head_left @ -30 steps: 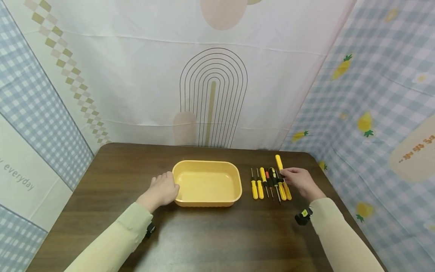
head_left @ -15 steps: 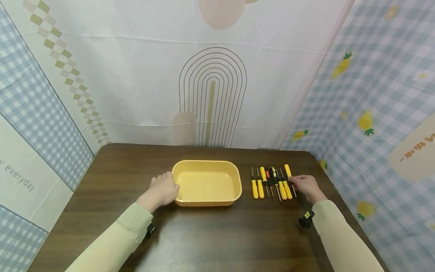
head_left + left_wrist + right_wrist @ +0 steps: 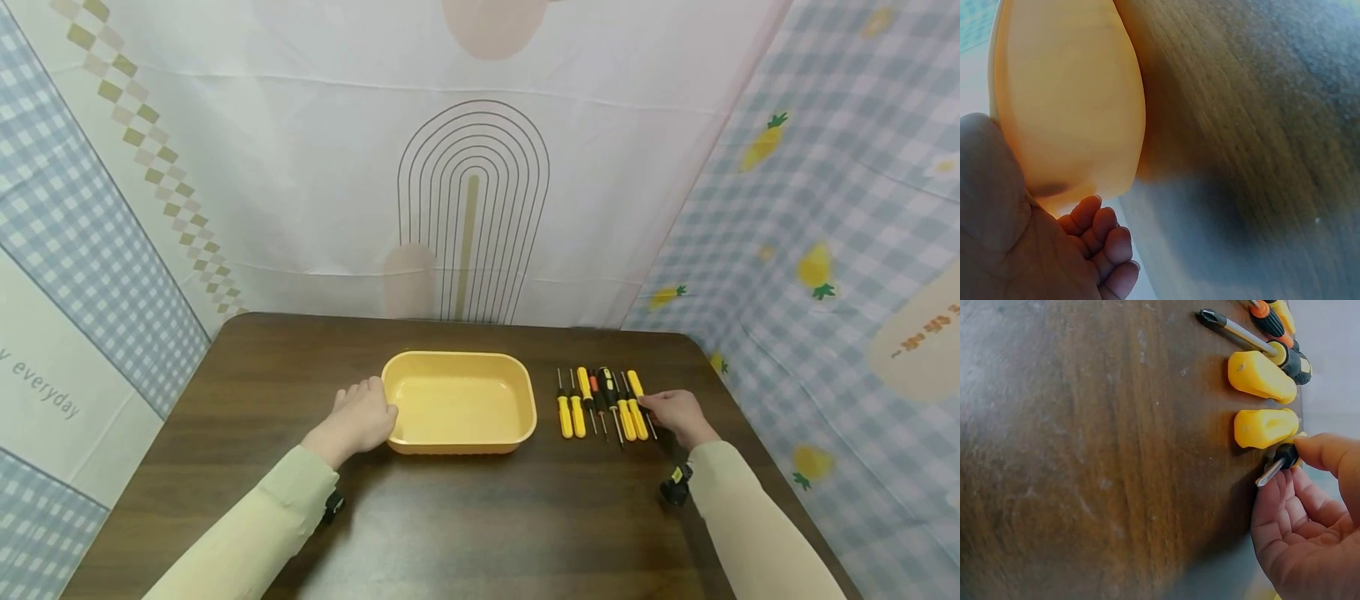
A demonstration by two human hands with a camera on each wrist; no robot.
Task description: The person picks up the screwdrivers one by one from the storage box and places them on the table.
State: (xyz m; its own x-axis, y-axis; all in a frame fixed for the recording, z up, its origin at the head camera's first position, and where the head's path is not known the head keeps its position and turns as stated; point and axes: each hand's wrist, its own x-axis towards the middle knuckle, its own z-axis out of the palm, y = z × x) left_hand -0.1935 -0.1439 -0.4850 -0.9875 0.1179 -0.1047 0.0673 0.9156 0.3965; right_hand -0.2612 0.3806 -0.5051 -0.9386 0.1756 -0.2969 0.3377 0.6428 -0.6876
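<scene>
At the left end of a yellow plastic basin (image 3: 450,448), my left hand (image 3: 362,419) grips the rim. In the left wrist view the thumb lies along the basin's wall (image 3: 1072,94), with the other fingers curled near its lower corner. My right hand (image 3: 677,414) pinches a yellow-handled screwdriver (image 3: 635,383) at the right end of a row of screwdrivers. Its short shaft (image 3: 1271,473) points toward the person, and the fingers partly cover the handle. Immediately beside it lies another screwdriver with a yellow handle (image 3: 1266,428), its handle end toward the person.
Several screwdrivers lie side by side right of the basin, among them a black-and-yellow one (image 3: 607,383) and an orange-and-black one (image 3: 597,396). The brown wooden table (image 3: 480,525) meets a patterned cloth backdrop (image 3: 322,192) behind and a checked cloth (image 3: 810,183) on the right.
The right hand has brought the screwdriver right and down, from above the row to its right end. The left hand and basin have stayed in place.
</scene>
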